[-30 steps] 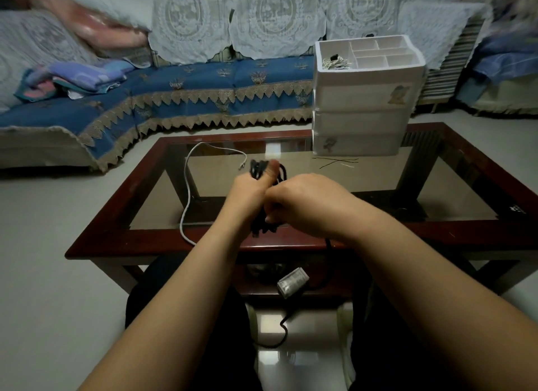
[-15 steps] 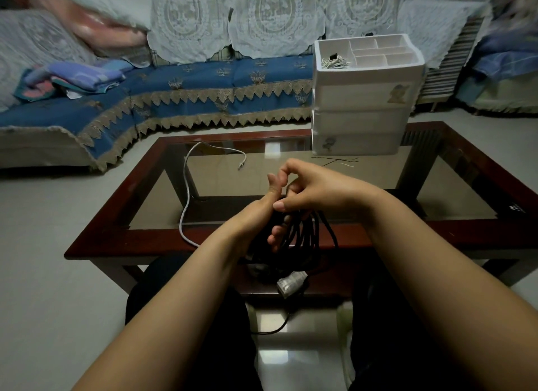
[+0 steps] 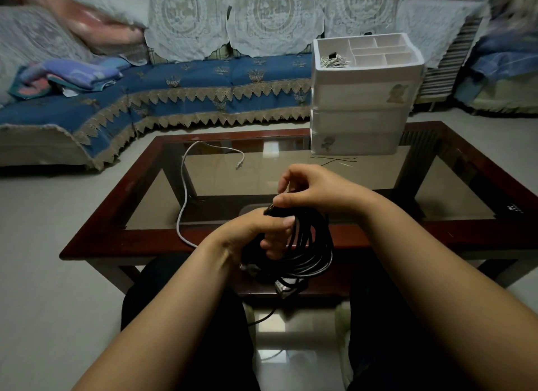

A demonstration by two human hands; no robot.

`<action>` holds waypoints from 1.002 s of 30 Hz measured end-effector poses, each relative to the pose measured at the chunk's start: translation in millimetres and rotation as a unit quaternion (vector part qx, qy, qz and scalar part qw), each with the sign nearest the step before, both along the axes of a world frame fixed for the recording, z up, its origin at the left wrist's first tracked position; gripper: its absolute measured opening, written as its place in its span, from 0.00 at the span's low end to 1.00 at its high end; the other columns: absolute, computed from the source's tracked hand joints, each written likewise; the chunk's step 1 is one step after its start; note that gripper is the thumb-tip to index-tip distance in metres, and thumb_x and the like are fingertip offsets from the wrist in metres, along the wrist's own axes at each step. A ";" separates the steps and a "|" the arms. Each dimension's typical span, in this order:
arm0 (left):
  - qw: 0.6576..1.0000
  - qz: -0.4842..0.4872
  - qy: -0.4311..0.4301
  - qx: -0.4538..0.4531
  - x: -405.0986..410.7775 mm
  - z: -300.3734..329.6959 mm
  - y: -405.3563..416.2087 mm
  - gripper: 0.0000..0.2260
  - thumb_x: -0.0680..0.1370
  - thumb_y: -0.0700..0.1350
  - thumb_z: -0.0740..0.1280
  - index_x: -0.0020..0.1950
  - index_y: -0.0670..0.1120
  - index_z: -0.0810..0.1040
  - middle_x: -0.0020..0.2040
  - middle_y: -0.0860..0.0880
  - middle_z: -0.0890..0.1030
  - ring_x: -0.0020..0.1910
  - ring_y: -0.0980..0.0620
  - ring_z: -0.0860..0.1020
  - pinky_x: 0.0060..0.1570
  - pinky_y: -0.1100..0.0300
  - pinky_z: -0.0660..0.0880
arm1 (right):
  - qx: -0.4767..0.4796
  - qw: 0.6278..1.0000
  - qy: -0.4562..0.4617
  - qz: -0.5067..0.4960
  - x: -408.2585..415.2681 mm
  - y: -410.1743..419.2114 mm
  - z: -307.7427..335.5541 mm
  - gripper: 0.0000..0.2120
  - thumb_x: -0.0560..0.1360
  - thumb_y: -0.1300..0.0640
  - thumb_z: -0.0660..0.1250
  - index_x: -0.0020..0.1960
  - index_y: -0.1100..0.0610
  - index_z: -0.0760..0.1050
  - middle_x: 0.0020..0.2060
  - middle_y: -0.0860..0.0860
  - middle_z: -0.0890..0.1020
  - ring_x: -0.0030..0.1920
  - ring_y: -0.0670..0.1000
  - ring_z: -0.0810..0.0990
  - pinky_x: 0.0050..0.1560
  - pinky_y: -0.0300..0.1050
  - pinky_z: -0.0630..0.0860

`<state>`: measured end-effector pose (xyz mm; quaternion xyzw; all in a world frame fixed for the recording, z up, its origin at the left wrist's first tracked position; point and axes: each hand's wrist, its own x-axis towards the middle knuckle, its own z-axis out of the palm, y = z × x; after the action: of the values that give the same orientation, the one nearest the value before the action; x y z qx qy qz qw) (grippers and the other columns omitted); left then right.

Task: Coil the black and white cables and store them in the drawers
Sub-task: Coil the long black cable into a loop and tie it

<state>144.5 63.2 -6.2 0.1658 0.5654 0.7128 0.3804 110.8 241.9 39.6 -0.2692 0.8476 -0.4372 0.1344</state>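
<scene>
The black cable (image 3: 308, 245) is wound into a multi-loop coil hanging at the 6 o'clock edge of the surface (image 3: 465, 224), gripped at its top by both hands; a loose tail drops below toward the floor. The white cable (image 3: 184, 186) lies uncoiled at 10 o'clock on the glass, its connector end pointing toward 12 o'clock, its other end trailing off the near edge. The white drawers (image 3: 361, 114) stand at 1 o'clock, all closed.
</scene>
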 end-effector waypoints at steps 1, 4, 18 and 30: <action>1.000 0.010 -0.002 0.005 0.7 0.5 -0.1 0.18 0.67 0.53 0.77 0.29 0.49 0.70 0.23 0.54 0.67 0.21 0.59 0.66 0.26 0.66 0.67 | -0.010 1.000 -0.010 -0.002 -0.3 0.9 -2.5 0.15 0.71 0.46 0.71 0.52 0.53 0.76 0.38 0.45 0.77 0.36 0.42 0.75 0.37 0.36 0.73; 0.998 0.041 -0.023 0.037 3.6 1.0 0.8 0.18 0.64 0.55 0.79 0.34 0.47 0.73 0.25 0.52 0.72 0.23 0.57 0.72 0.26 0.65 0.72 | -0.074 0.991 -0.105 0.029 -1.0 6.1 -15.3 0.20 0.73 0.40 0.64 0.52 0.55 0.78 0.44 0.51 0.82 0.46 0.50 0.81 0.52 0.46 0.77; 0.958 0.077 -0.121 0.250 -13.5 -5.0 -23.4 0.14 0.75 0.53 0.69 0.39 0.44 0.76 0.19 0.53 0.71 0.16 0.59 0.70 0.21 0.67 0.68 | -0.150 0.972 -0.116 -0.140 11.1 8.1 -81.3 0.29 0.79 0.41 0.49 0.48 0.65 0.77 0.37 0.55 0.82 0.34 0.38 0.81 0.39 0.36 0.75; 0.861 0.282 -0.129 0.402 -10.3 12.8 -15.5 0.17 0.80 0.56 0.59 0.37 0.46 0.71 0.18 0.53 0.67 0.16 0.59 0.67 0.20 0.69 0.66 | -0.363 0.879 -0.239 -0.195 39.0 -31.5 -103.4 0.14 0.82 0.54 0.55 0.50 0.61 0.76 0.40 0.53 0.80 0.41 0.49 0.78 0.45 0.42 0.73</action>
<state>134.2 47.7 6.6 0.0444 0.1977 0.9702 0.1332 149.7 210.4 -63.8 -0.0160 0.6068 -0.7828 0.1373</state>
